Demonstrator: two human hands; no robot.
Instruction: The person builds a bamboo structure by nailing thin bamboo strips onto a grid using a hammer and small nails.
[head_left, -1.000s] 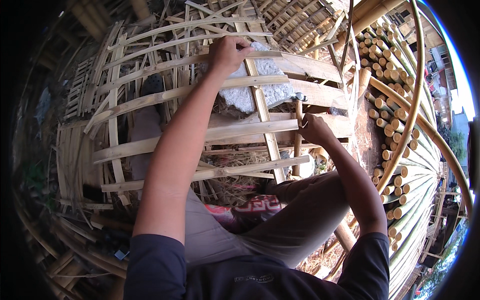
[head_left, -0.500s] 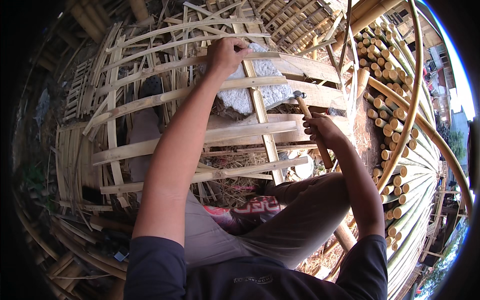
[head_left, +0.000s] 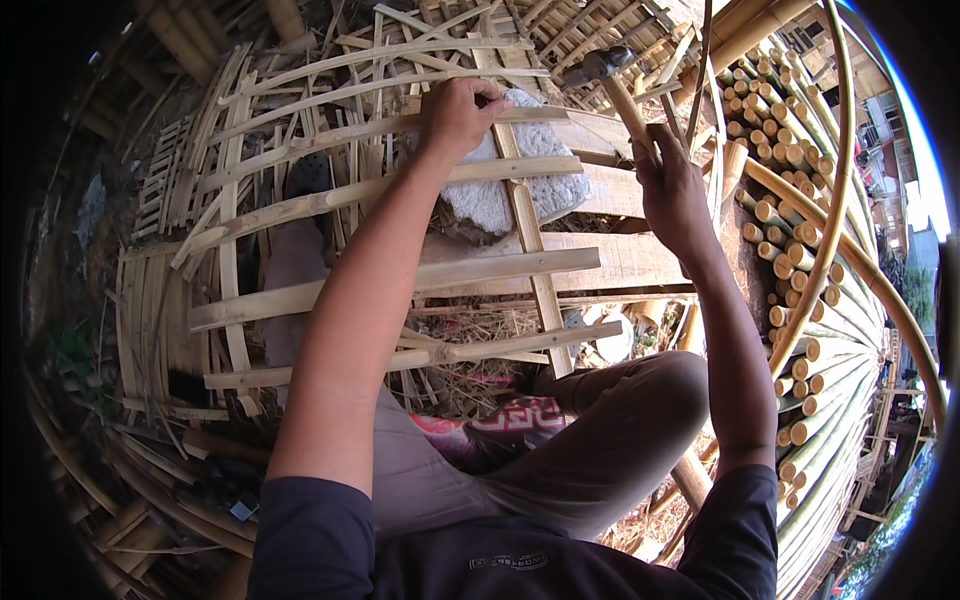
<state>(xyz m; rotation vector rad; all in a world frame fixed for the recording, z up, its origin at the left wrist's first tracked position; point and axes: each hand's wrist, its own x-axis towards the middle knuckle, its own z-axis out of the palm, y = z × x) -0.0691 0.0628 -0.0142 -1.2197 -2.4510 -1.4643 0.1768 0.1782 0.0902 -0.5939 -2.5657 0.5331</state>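
Note:
My left hand [head_left: 455, 115] is closed in a pinch above a bamboo slat [head_left: 540, 114], close to where it meets a crosswise strip [head_left: 524, 210]. Whatever its fingertips hold is too small to make out. In my right hand [head_left: 672, 195] is a hammer [head_left: 628, 108], gripped by its wooden handle and raised with the metal head up, apart from the slats. Several long slats lie across the strips as an open lattice. A rough grey stone block [head_left: 475, 210] sits beneath the crossing near my left hand.
Wooden planks [head_left: 630, 265] lie beneath the lattice, around the stone. Stacked bamboo poles [head_left: 800, 265] fill the right side, with a curved pole [head_left: 838, 170] in front. Bundled bamboo strips [head_left: 150, 320] lie at the left. My bent knee [head_left: 670, 385] is close to the lattice's near edge.
My right hand has lifted the hammer up and away from beside the stone, its head now higher and larger in view. My left hand stays pinched at the same crossing.

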